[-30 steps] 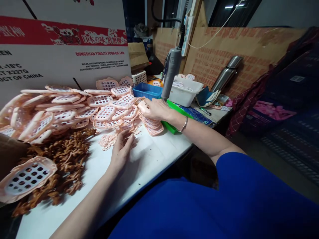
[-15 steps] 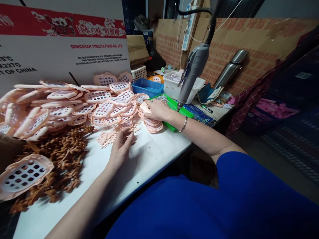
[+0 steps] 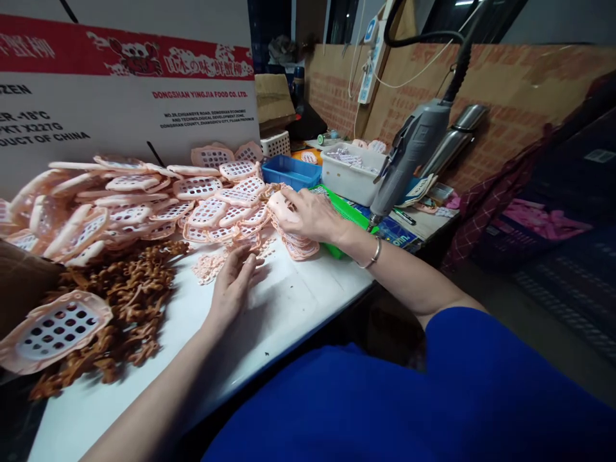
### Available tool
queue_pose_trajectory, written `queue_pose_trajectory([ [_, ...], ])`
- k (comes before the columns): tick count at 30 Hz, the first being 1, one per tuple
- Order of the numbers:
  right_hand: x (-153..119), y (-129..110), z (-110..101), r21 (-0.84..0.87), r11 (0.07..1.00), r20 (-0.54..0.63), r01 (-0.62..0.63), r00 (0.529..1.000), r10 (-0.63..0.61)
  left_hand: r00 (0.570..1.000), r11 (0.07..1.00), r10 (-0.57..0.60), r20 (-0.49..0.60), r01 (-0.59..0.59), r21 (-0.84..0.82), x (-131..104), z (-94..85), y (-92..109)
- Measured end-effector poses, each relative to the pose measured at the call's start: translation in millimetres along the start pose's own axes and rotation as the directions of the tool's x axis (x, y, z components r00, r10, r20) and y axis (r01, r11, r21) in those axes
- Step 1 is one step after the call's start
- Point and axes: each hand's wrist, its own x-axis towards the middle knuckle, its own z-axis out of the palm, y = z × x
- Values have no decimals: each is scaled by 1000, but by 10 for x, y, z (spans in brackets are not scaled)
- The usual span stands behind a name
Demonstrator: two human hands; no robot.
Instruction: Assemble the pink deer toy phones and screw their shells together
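Two hands [image 3: 315, 215], white tabletop [image 3: 293, 305], cardboard partition [image 3: 524, 90]

Beyond our right hand [image 3: 315, 215] we had one blue tray [image 3: 291, 178], one white tub [image 3: 344, 179] and one steel flask [image 3: 450, 144]; beside it, one green basket [image 3: 344, 206] and one grey screwdriver [image 3: 409, 157]; under it, one pink stack [image 3: 302, 246]. Left of our left hand [image 3: 234, 282], brown pieces [image 3: 139, 301] overlapped uncountably.
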Motion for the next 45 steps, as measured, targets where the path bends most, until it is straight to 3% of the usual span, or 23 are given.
queue_pose_trajectory([
  [5,-353,-150,185,260,907,-159,331,941,-298,998,987,-29,58,38,-154,-167,160,173],
  [8,-521,-173,404,294,845,-283,446,885,-369,997,987,-31,76,42,-153,-285,236,226],
  [12,-672,-167,620,226,786,-462,575,774,-434,997,995,81,-18,-82,-56,-437,300,163],
  [16,-770,-165,743,148,785,-519,601,723,-456,975,982,189,-116,-186,34,-547,350,27],
  [20,-815,-158,810,93,800,-562,593,695,-449,961,973,220,-166,-204,110,-600,366,-66],
  [27,-804,-172,771,24,786,-604,617,636,-481,983,991,117,-142,-124,-40,-613,338,-108],
  [29,-803,-171,759,30,776,-589,630,638,-495,988,994,70,-140,-81,-77,-617,336,-108],
  [33,-808,-156,775,131,754,-507,644,697,-507,991,993,3,-133,-18,-113,-641,337,-106],
  [36,-810,-163,823,188,716,-508,672,691,-515,984,995,-7,-178,-10,-97,-665,323,-110],
  [38,-816,-184,866,214,704,-520,677,689,-504,978,997,22,-205,-35,-64,-678,307,-109],
  [41,-830,-224,909,299,689,-501,660,723,-475,964,992,122,-235,-118,32,-693,289,-96],
  [45,-800,-243,827,497,562,-539,661,743,-397,929,963,253,-269,-216,160,-726,278,-78],
])
